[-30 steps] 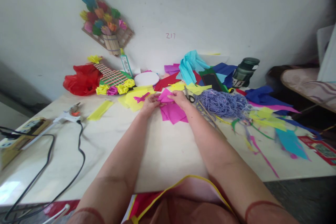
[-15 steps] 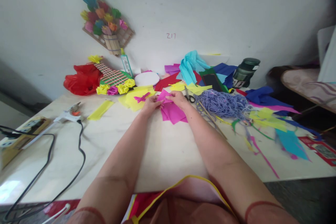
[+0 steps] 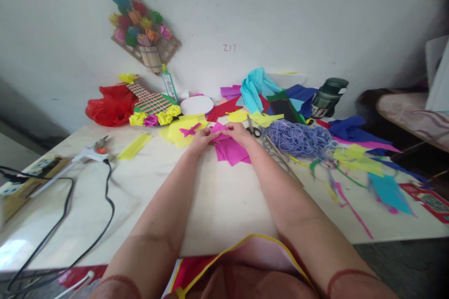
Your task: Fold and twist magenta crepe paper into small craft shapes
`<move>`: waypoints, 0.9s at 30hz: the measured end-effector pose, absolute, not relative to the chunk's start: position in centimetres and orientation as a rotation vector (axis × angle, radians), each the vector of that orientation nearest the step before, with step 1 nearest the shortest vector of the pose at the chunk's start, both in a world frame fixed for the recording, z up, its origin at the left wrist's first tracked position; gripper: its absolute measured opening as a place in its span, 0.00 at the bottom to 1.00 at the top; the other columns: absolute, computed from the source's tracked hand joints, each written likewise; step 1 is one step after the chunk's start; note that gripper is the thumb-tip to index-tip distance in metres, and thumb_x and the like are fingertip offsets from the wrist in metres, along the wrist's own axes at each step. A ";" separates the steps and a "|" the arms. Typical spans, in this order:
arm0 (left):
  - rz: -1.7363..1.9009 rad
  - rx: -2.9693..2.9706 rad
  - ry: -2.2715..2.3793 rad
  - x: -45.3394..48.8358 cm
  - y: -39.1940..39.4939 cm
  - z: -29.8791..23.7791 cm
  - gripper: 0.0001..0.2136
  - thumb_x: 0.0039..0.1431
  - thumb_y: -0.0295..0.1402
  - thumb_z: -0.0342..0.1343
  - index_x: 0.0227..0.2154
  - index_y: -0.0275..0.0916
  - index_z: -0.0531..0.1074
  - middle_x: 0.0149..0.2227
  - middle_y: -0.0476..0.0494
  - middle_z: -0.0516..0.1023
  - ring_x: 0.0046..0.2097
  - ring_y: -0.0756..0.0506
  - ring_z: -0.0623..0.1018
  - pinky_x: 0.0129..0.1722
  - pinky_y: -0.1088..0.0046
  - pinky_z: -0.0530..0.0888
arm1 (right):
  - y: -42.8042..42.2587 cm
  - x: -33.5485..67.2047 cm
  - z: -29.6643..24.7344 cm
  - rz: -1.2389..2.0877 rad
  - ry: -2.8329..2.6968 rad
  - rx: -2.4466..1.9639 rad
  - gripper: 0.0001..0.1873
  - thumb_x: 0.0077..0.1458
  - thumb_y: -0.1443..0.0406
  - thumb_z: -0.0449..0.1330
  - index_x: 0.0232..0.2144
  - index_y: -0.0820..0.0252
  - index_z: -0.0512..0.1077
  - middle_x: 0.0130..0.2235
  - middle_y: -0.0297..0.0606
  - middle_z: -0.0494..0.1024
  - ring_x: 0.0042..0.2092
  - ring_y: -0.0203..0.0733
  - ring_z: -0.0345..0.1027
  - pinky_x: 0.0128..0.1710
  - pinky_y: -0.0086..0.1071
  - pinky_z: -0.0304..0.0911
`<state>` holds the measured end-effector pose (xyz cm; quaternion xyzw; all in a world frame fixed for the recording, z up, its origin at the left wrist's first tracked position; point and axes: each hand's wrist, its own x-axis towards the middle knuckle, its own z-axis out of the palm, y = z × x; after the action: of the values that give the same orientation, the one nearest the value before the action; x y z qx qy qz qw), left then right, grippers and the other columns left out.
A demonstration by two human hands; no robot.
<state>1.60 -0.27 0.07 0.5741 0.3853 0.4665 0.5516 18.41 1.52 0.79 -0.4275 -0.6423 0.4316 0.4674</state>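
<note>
Between my two hands is a small piece of pink crepe paper (image 3: 218, 127), its pointed top sticking up past the fingers. My left hand (image 3: 204, 138) pinches its left side, and my right hand (image 3: 237, 131) grips its right side with thumb and fingers. Below them, more pink paper sheets (image 3: 231, 152) lie on the table. A narrow twisted pink strip (image 3: 190, 130) rests on yellow paper (image 3: 180, 134) just left of my left hand. Black-handled scissors (image 3: 254, 131) lie close to the right of my right hand.
Purple yarn (image 3: 298, 138) is heaped on the right, near a dark green jar (image 3: 329, 98). A glue gun (image 3: 93, 153) with a black cord and a power strip (image 3: 30, 177) occupy the left. Along the wall sit a decorated stick craft (image 3: 150, 100) and a red bag (image 3: 110, 105).
My fingers have shifted slightly on the pink paper, and its upper part looks a little lower and more folded. Everything else stays in place.
</note>
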 end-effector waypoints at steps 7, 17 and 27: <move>1.171 1.376 0.945 1.2 0.4 -0.8 0.16 0.39 0.42 0.66 0.20 0.35 0.69 0.19 0.52 0.69 0.21 0.54 0.65 0.21 0.77 0.61 | 1.2 18.3 0.9 1.245 -1.513 -1.010 0.10 0.39 0.62 0.64 0.23 0.62 0.70 0.23 0.28 0.69 0.26 0.32 0.60 0.26 0.27 0.58; 1.444 1.222 0.881 1.0 1.1 -1.3 0.15 0.40 0.41 0.66 0.22 0.35 0.69 0.21 0.52 0.70 0.24 0.54 0.66 0.25 0.77 0.62 | 0.8 18.2 1.6 1.544 -1.290 -0.970 0.13 0.46 0.60 0.66 0.27 0.64 0.69 0.24 0.39 0.77 0.22 0.33 0.68 0.19 0.24 0.62; 1.481 1.116 0.783 1.5 0.8 -1.0 0.13 0.40 0.37 0.67 0.20 0.35 0.71 0.20 0.51 0.71 0.23 0.54 0.67 0.25 0.76 0.63 | 0.8 16.5 0.8 1.502 -1.318 -1.074 0.07 0.43 0.67 0.67 0.24 0.67 0.74 0.18 0.35 0.74 0.20 0.31 0.66 0.16 0.22 0.58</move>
<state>1.55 0.80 -0.98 0.4686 0.3287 0.6215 0.5349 16.49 0.78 0.81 -0.4289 -0.5266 0.6001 0.4226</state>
